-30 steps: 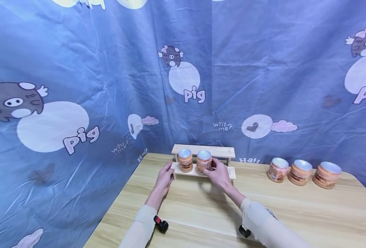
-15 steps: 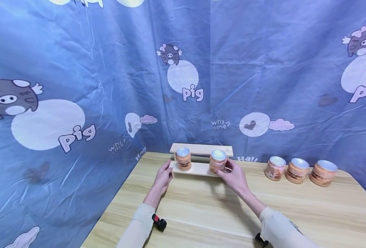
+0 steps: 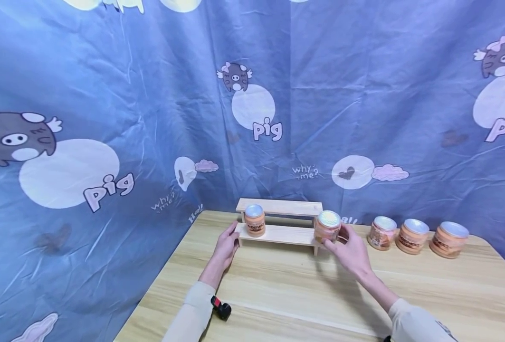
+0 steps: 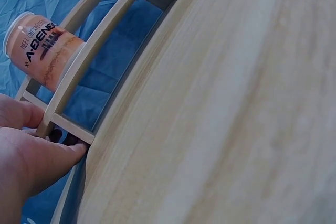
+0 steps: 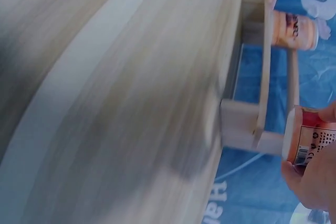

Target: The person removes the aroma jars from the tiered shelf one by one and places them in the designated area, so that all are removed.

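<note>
A small two-step wooden rack [image 3: 285, 232] stands at the back of the table. My left hand [image 3: 225, 245] grips its left end; thumb and fingers close around the end of the lower step in the left wrist view. On that step's left part sits an orange jar [image 3: 255, 226] with a pale lid, upright. My right hand [image 3: 350, 252] holds a second orange jar [image 3: 327, 232] by its side, at the rack's right end. In the right wrist view this held jar [image 5: 310, 135] appears apart from the rack, with its printed label partly behind my fingers.
Three more orange jars, a left one [image 3: 382, 233], a middle one [image 3: 412, 236] and a right one [image 3: 449, 240], stand in a row on the wooden table [image 3: 278, 294]. A blue printed curtain [image 3: 312, 114] hangs right behind the table and along its left side.
My right hand has carried its jar rightward, from the middle of the lower step to the rack's right end. My left hand stays on the rack's left end.
</note>
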A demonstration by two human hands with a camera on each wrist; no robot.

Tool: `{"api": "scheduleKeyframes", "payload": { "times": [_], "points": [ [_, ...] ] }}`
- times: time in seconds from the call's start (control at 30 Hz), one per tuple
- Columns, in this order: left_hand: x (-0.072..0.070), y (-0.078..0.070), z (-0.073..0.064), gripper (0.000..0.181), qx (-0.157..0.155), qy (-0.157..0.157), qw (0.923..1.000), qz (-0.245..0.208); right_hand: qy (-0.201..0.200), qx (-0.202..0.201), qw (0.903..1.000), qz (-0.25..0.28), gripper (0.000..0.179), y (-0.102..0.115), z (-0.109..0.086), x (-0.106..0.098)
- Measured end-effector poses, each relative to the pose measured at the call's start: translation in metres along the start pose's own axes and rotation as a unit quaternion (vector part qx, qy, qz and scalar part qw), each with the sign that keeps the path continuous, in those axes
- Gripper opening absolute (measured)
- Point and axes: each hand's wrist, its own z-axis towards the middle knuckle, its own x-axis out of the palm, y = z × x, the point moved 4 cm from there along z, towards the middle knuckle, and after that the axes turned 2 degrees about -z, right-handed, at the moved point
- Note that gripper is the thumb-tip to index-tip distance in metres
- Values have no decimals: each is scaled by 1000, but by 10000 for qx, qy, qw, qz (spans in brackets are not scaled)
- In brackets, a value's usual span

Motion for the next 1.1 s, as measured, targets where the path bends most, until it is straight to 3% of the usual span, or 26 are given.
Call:
{"api": "scheduleKeyframes", "payload": {
  "times": [0.17, 0.43, 0.77, 1.1],
  "points": [
    [3, -3, 2, 60, 102, -57, 9999, -18, -388, -145, 9988, -266, 62, -11, 3, -20],
    [1, -7, 1, 60, 134, -64, 9998, -92, -492, -67, 9978, -437, 62, -30, 9, -35],
    [-1, -1, -7, 60, 60, -10, 10000, 10, -482, 160, 9945, -919, 62, -63, 6, -35],
    [1, 2, -11, 61, 50, -46, 10000, -8, -489, 42, 9944, -934, 60, -73, 5, -34]
  ]
}}
